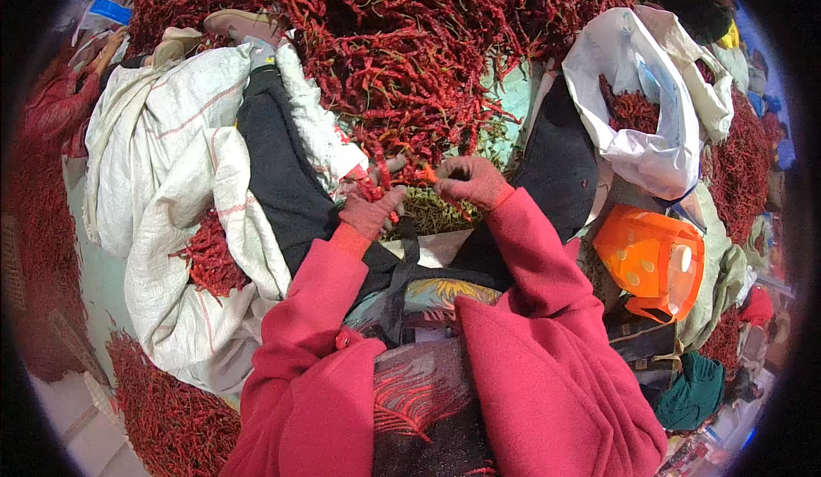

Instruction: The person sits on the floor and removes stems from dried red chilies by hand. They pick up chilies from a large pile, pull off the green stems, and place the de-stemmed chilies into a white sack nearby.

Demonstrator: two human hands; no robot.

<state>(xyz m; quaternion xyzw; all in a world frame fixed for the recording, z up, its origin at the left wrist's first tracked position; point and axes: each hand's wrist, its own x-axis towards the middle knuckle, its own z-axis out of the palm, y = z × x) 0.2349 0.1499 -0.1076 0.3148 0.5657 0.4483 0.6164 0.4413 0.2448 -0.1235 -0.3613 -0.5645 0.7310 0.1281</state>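
Observation:
My left hand (372, 209), apparently gloved, is curled around several dried red chillies (383, 175), which stick out between its fingers. To its right, my right hand (471, 182) pinches an orange-red chilli (429, 172) between thumb and fingertips. Both hands are held between my dark-trousered legs, at the near edge of a large heap of red chillies (410, 92). Below them lies a layer of green-brown stems (439, 211). Exactly how many chillies the left hand holds is hidden by its fingers.
Left of me, a white woven sack (173, 111) holds chillies (215, 259) in its open mouth. A white plastic bag (654, 163) with chillies and an orange bag (632, 246) are at my right. Another person's red sleeve (58, 111) shows at far left.

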